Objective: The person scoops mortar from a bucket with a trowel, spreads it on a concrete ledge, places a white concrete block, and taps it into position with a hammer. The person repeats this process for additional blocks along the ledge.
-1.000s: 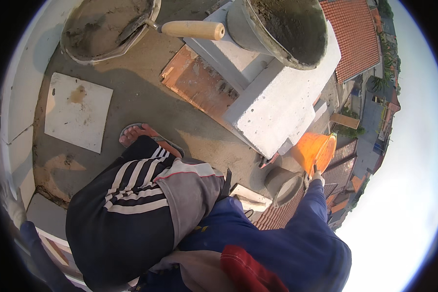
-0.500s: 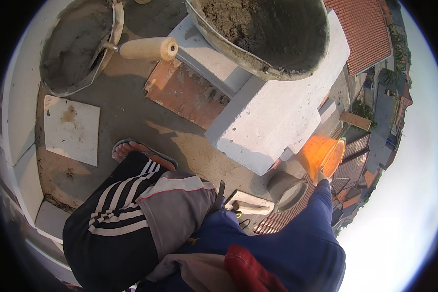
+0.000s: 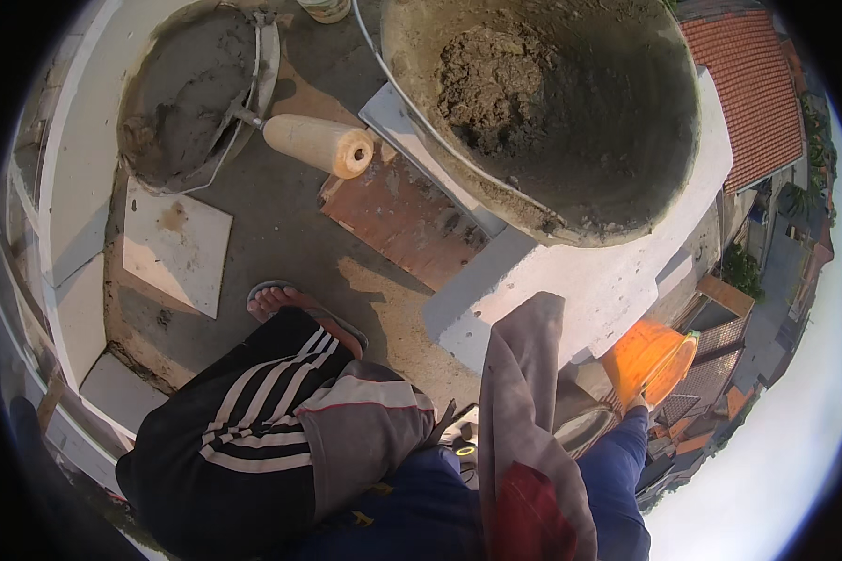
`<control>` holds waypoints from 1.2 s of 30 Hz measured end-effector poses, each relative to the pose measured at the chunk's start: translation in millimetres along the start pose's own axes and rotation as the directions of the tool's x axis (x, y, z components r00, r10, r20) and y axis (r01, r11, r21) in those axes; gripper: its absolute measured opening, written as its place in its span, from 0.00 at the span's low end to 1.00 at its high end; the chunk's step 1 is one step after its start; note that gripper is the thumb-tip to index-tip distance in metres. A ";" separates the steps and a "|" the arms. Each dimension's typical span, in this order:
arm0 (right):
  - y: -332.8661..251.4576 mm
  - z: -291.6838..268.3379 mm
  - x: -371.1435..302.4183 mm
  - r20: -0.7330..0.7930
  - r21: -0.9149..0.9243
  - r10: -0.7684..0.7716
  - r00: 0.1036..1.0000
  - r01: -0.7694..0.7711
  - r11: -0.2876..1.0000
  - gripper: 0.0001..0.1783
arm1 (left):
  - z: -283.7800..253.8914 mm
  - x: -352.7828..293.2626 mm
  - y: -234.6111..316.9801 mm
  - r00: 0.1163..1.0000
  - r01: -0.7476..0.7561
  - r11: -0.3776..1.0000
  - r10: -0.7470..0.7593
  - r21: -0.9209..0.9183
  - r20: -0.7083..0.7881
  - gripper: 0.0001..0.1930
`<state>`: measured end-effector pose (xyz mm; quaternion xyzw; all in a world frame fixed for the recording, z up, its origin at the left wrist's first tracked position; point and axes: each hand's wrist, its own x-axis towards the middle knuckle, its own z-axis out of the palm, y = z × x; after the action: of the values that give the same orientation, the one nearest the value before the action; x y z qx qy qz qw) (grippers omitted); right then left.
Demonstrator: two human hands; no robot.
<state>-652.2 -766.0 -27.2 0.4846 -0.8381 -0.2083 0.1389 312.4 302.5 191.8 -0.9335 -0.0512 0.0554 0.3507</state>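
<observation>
Gripping, it seems, the tilted orange bucket (image 3: 634, 355) near its rim with the right hand (image 3: 637, 403), just beside the gray bucket (image 3: 582, 421). Probably at the step of handling this bucket; likely needing a firm hold, clear of the white block (image 3: 617, 285), next. Cannot tell the state of the left hand, out of sight. Unable to read small yellow marks (image 3: 360, 517) on the blue shirt (image 3: 426, 510).

Sunlight (image 3: 412, 332) patches the grey floor (image 3: 299, 252) between pale wall (image 3: 89, 168) and red-tiled roof (image 3: 747, 89).
</observation>
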 end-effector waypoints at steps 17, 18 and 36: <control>-331.9 -121.9 -241.4 -0.385 0.263 -0.833 0.399 0.912 0.315 0.44 | -47.4 -16.9 13.8 0.961 0.254 0.967 -0.249 -0.022 0.124 0.23; -342.0 -132.2 -258.4 -0.392 0.267 -0.845 0.364 0.924 0.274 0.43 | -26.9 -23.9 5.0 0.957 0.285 0.955 -0.279 -0.076 0.085 0.22; -387.5 -278.7 -582.6 -0.430 0.193 -0.891 -0.147 0.949 -0.250 0.34 | 178.8 -278.9 11.0 0.776 0.440 0.510 -0.630 -0.739 0.028 0.25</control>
<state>47.8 -490.7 11.0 0.9734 -0.1851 -0.0047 -0.1348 12.4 372.8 69.6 -0.9288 -0.3125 -0.1960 -0.0342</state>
